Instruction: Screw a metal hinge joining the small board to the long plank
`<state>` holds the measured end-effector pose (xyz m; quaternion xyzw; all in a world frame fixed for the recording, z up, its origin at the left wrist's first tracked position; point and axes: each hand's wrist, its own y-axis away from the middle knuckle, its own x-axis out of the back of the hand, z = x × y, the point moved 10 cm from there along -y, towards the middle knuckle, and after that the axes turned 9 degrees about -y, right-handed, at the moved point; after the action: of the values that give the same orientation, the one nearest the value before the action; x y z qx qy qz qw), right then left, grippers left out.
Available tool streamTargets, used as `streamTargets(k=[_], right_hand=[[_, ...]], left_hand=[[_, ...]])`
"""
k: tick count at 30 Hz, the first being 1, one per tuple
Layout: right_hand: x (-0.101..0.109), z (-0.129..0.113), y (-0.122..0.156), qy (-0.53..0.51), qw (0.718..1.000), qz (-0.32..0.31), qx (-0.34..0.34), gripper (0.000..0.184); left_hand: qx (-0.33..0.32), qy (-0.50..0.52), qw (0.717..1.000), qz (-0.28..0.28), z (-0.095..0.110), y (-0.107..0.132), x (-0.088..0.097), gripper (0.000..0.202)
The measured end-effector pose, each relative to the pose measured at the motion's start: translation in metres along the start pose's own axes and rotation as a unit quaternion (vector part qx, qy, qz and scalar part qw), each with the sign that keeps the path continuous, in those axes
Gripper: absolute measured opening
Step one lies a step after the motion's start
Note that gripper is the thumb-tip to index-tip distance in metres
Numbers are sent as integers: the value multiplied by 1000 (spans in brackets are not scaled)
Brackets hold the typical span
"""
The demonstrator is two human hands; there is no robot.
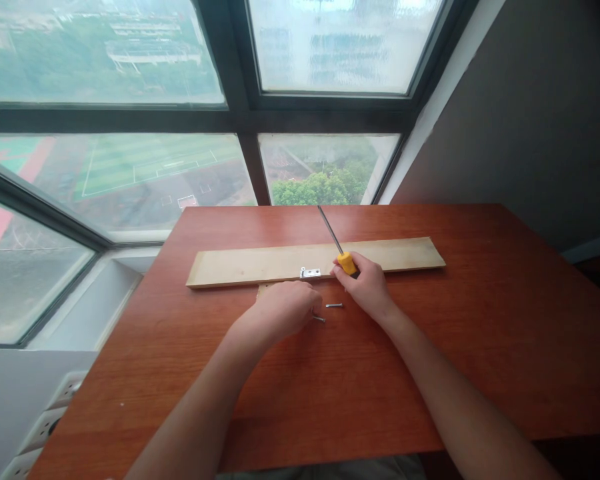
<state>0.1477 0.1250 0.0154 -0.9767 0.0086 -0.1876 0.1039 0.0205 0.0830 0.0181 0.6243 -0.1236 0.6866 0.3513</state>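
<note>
A screwdriver (pixel 347 262) with a yellow handle and a long metal shaft is in my right hand (pixel 367 283), its tip pointing up and away from me. The fingers of my left hand (pixel 290 305) are bent down to the table and pinched at one end of a screw (pixel 319 319); the fingertips are partly hidden. A second screw (pixel 335 305) lies just beyond, between my hands. Behind them a long pale wooden board (pixel 245 264) lies across the table, with a small silver metal hinge (pixel 310 273) on its near edge. Part of a smaller wooden piece (pixel 264 289) shows behind my left hand.
The reddish-brown wooden table (pixel 455 373) reaches to the window (pixel 325 113) at the back. A grey wall (pixel 535 133) rises on the right. White power sockets (pixel 45 427) are at the lower left, beside the table edge.
</note>
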Motion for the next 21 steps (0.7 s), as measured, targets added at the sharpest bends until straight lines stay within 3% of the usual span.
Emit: streamTargets(k=[9, 21], right_hand=[[1, 0, 0, -2, 1000, -1, -3, 14], [1, -2, 0, 0, 1000, 2, 3, 13]], left_hand=[[-8, 58, 997, 57, 0, -1, 9, 15], [-7, 38, 997, 61, -3, -1, 12, 19]])
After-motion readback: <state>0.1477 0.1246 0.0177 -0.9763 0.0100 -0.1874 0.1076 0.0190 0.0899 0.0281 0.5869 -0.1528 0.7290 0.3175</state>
